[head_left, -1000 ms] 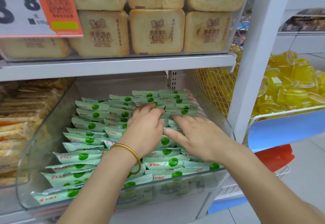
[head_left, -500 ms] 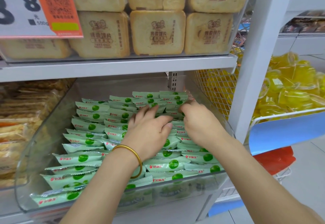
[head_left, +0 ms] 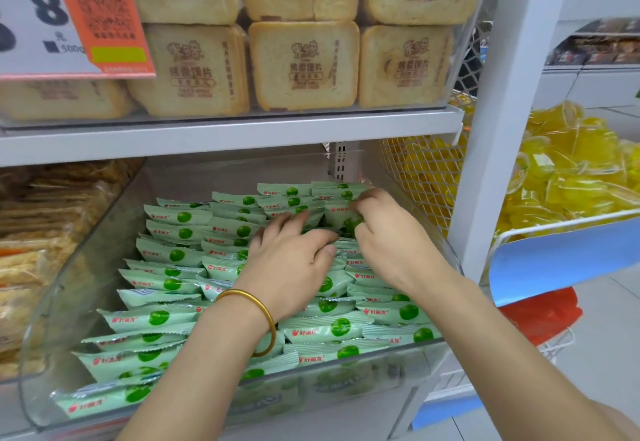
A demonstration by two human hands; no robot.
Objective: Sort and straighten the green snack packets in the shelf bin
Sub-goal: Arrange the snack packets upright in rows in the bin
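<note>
One green packet (head_left: 348,220) sits tilted at the back right of the clear bin (head_left: 45,329), long axis askew to the flat rows lying crosswise. The right hand (head_left: 388,232) is on it, fingers pinched narrow around it. The left hand (head_left: 294,260) lies just beside, spread flat on neighbouring packets. Right is nearer, so I'd expect it to turn this one.

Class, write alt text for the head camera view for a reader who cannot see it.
Two bare hands reach into a clear shelf bin of green snack packets: the left hand lies flat on the rows, while the right hand pinches a packet near the back. Bread packs fill the shelf above.
</note>
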